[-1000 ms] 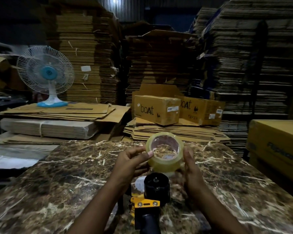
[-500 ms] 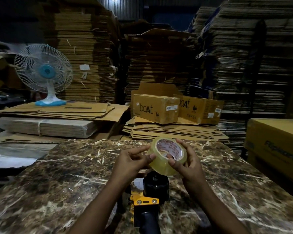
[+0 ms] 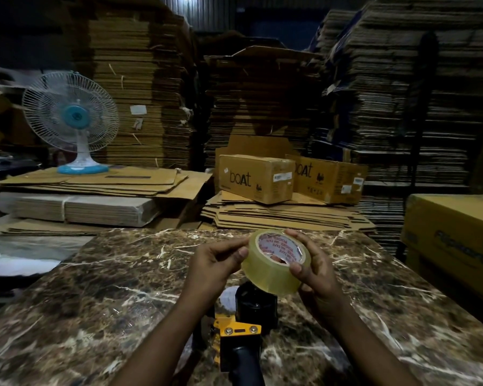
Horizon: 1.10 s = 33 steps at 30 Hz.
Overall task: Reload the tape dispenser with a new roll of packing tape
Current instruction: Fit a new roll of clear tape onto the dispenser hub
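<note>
Both my hands hold a roll of clear packing tape (image 3: pixel 271 270) above the marble table. Its white core with red print faces up and to the right. My left hand (image 3: pixel 215 264) pinches the roll's left rim with thumb and fingertips. My right hand (image 3: pixel 314 266) wraps the right side, thumb on the outer tape face. Just below the roll the tape dispenser (image 3: pixel 247 324) lies on the table, with a black spool hub, a yellow metal frame with two screws and a black handle pointing toward me.
The brown marble table (image 3: pixel 123 296) runs out ahead of me. Beyond it lie stacks of flat cardboard (image 3: pixel 276 215), two "boAt" cartons (image 3: pixel 255 176), a white and blue fan (image 3: pixel 73 121) and a yellow carton (image 3: pixel 452 235) at right.
The roll has tilted so its printed core now faces up and right, and it has shifted slightly right. My right hand's fingers have closed further around it.
</note>
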Each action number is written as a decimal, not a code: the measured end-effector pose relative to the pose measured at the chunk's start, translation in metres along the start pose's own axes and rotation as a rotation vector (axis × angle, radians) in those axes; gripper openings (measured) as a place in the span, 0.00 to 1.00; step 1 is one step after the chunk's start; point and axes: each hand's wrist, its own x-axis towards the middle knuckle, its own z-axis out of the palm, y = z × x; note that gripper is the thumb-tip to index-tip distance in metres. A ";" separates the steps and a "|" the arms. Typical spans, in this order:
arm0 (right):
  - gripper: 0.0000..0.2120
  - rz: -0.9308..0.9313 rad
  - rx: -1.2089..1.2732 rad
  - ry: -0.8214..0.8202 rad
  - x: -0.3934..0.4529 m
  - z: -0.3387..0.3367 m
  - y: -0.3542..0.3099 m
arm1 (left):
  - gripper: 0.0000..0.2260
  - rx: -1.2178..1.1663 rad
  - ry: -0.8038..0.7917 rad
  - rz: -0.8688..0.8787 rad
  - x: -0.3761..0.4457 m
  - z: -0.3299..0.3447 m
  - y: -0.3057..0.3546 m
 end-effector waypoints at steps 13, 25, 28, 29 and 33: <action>0.55 0.018 0.042 0.044 0.000 0.002 -0.001 | 0.07 0.068 0.062 0.021 -0.003 -0.001 0.005; 0.47 -0.027 0.004 -0.092 0.000 0.000 -0.006 | 0.09 0.186 0.097 0.033 -0.008 0.008 0.005; 0.38 -0.030 -0.024 -0.012 0.000 0.002 -0.006 | 0.09 0.217 0.065 0.000 -0.008 0.007 0.005; 0.37 -0.027 -0.026 0.024 0.001 0.003 -0.007 | 0.08 0.214 0.056 -0.019 -0.008 0.007 0.005; 0.38 0.019 -0.046 0.111 0.000 0.002 -0.010 | 0.06 0.181 0.018 -0.079 -0.006 0.006 0.007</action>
